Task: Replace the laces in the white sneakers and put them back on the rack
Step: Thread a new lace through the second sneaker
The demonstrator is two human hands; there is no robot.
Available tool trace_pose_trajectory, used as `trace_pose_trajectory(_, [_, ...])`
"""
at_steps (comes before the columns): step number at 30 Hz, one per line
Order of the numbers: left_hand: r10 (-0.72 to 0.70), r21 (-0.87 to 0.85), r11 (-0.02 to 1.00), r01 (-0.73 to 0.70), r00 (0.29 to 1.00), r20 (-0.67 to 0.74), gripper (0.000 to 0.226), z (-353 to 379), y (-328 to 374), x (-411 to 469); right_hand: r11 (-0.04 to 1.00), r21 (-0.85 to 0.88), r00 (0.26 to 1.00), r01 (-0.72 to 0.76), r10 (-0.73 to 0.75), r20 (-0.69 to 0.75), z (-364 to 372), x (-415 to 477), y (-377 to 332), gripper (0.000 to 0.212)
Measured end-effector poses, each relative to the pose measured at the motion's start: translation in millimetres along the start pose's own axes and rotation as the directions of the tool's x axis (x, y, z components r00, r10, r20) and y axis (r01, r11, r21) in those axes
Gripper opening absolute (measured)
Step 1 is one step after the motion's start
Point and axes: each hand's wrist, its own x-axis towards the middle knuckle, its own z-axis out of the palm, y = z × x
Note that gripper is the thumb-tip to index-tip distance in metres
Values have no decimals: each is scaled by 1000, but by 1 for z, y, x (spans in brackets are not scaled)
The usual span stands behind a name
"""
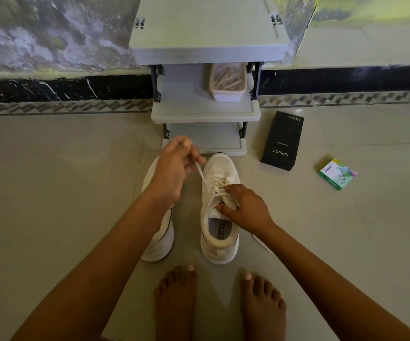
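Both hands work on one shoe. The left hand (174, 168) has its fingers curled and its thumb closed on a flat white woven lace (200, 174), which runs taut and slanting up from the eyelets of a white mesh sneaker (220, 168). The right hand (245, 207) lies on that shoe's lacing, fingers bent over the crossed strands and thumb hooked at the edge of the padded tongue, holding the shoe down. Its grey insole (220, 231) carries dark print too small to read surely. A loose lace end (260, 242) trails on the floor just beside its right flank. A second white sneaker (157, 242), smooth-sided with a thin black stripe, stands just beside it under the left forearm. Both toes point at a grey plastic rack (206, 112) of stepped, flat shelves on dark posts. A pale translucent tub (227, 94) of whitish strips sits on its middle shelf. To the right, on glossy beige floor tiles (51, 193), lie a black rectangular carton (282, 141) marked "vivo" and "120W" and a small green box (338, 173) marked "Odonil". Bare feet (174, 303) stand nearest the camera.
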Motion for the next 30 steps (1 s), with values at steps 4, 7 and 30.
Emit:
trace_pose_trajectory(4, [81,397,916,-66,996,-22,15,-5,1,6,999,45,999,-24,23,26,-6,6,3,67])
trace_pose_trajectory(7, [-32,922,362,-139,986,161,13,-13,-39,-1,999,36,1000,16,-16,12,-7,9,4,67])
trace_pose_trajectory(30, [-147,513,858,-28,943,298,24,-20,-21,-6,980,199,995,-7,-13,99,2,7,12,60])
